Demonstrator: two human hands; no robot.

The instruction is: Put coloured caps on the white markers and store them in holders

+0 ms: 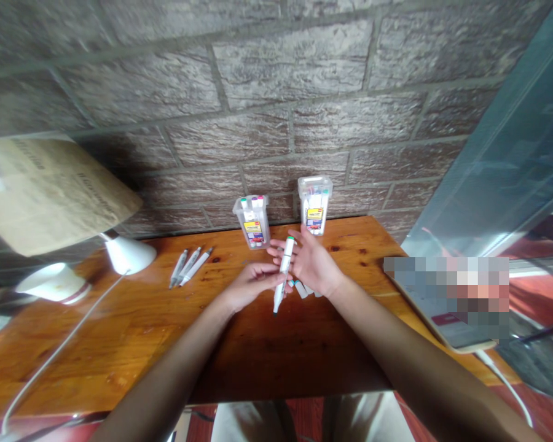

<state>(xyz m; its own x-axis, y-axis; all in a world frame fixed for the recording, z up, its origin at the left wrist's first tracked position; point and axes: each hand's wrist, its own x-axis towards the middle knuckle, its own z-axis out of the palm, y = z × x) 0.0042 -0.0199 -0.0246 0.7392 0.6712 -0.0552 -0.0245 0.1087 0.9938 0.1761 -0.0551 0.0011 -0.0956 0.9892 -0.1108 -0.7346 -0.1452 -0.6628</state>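
Note:
A white marker (pixel 283 270) with a green end cap slants in front of me, its tip pointing down toward me. My left hand (pixel 255 283) pinches it around the barrel with thumb and fingers. Close by on the right, my right hand (pixel 317 261) has its palm turned up and its fingers spread behind the marker's upper end. Loose marker caps or short pieces (pixel 301 288) lie on the table, partly hidden by my right hand. Beyond the hands stand a clear plastic case (pixel 252 228) of markers, open at the top, and a second clear marker case (pixel 314 205).
Three grey-white markers (pixel 191 267) lie on the wooden table (pixel 133 331) to the left. A lamp (pixel 131 253), its cord and a white cup (pixel 55 283) stand farther left. At right is a tablet-like device (pixel 435 307) with a cable. A brick wall (pixel 258 141) borders the back.

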